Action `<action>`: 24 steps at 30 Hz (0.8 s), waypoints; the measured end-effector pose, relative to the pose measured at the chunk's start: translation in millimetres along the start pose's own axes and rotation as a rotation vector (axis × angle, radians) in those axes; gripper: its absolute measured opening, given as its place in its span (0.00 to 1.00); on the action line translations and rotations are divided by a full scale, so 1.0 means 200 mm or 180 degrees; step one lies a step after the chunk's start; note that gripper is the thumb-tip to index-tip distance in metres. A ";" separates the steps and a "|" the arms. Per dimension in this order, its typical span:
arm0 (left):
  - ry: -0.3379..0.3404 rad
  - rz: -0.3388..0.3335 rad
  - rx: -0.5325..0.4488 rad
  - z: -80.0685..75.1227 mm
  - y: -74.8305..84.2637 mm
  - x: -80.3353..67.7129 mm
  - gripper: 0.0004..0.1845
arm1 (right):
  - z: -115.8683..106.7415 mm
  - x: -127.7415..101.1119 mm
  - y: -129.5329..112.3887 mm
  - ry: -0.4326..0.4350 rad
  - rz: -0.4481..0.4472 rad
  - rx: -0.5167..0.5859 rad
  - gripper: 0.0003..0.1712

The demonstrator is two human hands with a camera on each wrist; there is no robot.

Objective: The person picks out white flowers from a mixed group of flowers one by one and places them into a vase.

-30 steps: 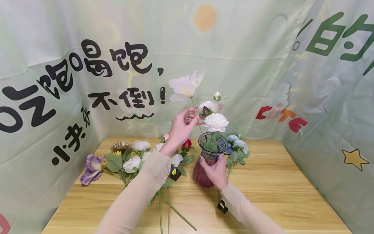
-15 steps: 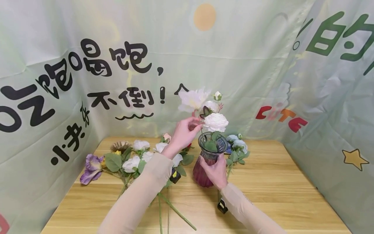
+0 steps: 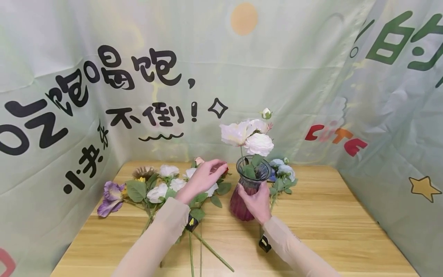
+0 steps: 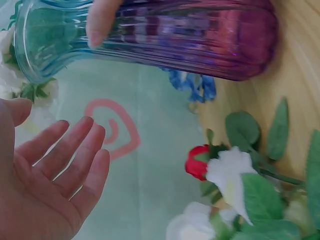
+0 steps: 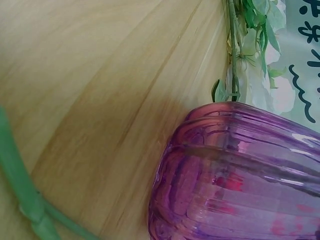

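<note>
Right hand (image 3: 255, 201) grips the glass vase (image 3: 238, 209) just below its flared rim, thumb and fingers around the narrow part; left hand (image 3: 205, 175), fingers loosely extended and slightly apart, hangs left of the vase, not touching it. Vase stands on the wooden table (image 3: 332, 219), purple-red at base and bluish at top, with a pale lilac-white flower (image 3: 233, 134) and a full white bloom (image 3: 259, 144) above its mouth. Blue flowers (image 3: 285, 172) lie to its right; white flowers (image 3: 157, 193) and a purple flower (image 3: 110, 197), farthest left.
</note>
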State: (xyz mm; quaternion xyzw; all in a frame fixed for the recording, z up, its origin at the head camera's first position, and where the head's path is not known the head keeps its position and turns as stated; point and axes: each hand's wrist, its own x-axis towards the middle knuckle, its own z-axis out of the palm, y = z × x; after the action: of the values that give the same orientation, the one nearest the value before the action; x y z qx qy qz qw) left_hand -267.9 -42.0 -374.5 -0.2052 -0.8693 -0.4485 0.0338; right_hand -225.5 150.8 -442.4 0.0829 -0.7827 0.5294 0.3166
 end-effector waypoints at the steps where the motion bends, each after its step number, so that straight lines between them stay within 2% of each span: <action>1: -0.0002 -0.0023 -0.0002 0.00 -0.01 -0.01 0.21 | 0.00 0.00 0.03 -0.0006 0.0013 -0.0016 0.28; 5: -0.0007 -0.0109 -0.0014 0.00 -0.06 -0.06 0.19 | 0.02 0.00 0.14 -0.0048 -0.0001 -0.0044 0.30; 13: 0.0055 -0.0162 0.0012 -0.05 -0.16 -0.14 0.16 | 0.03 0.00 0.14 -0.0053 -0.0010 -0.0047 0.31; 17: 0.0194 -0.0256 0.0057 -0.10 -0.20 -0.18 0.15 | 0.03 0.00 0.13 -0.0007 -0.0006 -0.0114 0.32; 24: 0.0558 -0.0400 0.0190 -0.18 -0.23 -0.27 0.13 | 0.05 -0.01 0.11 0.0126 -0.0032 -0.0217 0.34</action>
State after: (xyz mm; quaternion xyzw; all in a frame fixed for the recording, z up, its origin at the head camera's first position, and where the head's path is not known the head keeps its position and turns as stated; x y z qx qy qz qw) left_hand -240.4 -112.0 -401.2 -0.1092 -0.8871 -0.4398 0.0876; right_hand -238.4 150.5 -463.1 0.0655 -0.7935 0.5023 0.3374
